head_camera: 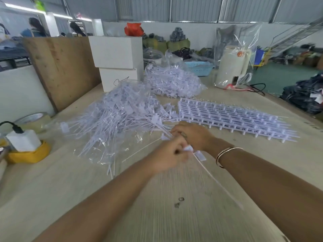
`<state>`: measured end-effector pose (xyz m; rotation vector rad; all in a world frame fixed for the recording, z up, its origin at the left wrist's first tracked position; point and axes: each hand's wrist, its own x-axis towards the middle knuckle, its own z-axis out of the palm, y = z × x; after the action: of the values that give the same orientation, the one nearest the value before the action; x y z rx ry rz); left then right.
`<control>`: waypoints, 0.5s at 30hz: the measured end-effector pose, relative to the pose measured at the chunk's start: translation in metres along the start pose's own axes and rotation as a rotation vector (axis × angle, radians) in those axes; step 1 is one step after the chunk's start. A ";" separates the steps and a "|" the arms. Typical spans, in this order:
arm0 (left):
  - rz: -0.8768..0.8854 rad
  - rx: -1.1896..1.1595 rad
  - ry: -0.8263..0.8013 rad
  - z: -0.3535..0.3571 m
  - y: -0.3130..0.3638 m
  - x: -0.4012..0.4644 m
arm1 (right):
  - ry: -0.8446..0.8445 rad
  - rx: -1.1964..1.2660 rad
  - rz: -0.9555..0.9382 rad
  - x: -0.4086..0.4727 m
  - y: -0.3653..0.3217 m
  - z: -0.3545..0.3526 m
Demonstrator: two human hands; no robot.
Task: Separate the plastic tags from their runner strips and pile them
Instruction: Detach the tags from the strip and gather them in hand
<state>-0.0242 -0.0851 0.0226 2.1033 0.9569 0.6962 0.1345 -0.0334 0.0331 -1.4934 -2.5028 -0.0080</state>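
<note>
Step in hand: pulling tags off a runner. Left hand (167,154) and right hand (190,137) meet near centre of the table (157,206), both w/ fingers curled, pinching one runner strip (215,179) w/ tags at its far end; blur hides exact grip. Loose tag pile (115,116) lies left and far; uncut strip stack (232,117) lies right. Next, I judge: snap tags free, toss onto pile, take another strip.
</note>
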 end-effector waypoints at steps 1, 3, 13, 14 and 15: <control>-0.061 0.042 0.143 -0.006 -0.005 0.005 | 0.004 0.067 0.044 0.000 0.000 -0.003; -0.168 0.110 0.365 -0.018 -0.013 0.015 | -0.050 0.376 0.180 -0.001 -0.002 -0.014; -0.148 0.698 0.552 -0.052 -0.023 0.011 | -0.298 0.129 -0.147 -0.026 0.003 -0.005; -0.088 0.805 0.596 -0.058 -0.023 0.012 | -0.279 0.114 -0.164 -0.030 0.003 -0.003; -0.055 0.888 0.611 -0.064 -0.023 0.014 | -0.231 0.078 -0.184 -0.031 0.004 0.000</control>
<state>-0.0708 -0.0388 0.0454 2.6296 1.9238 1.0440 0.1521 -0.0586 0.0269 -1.2954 -2.7781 0.2428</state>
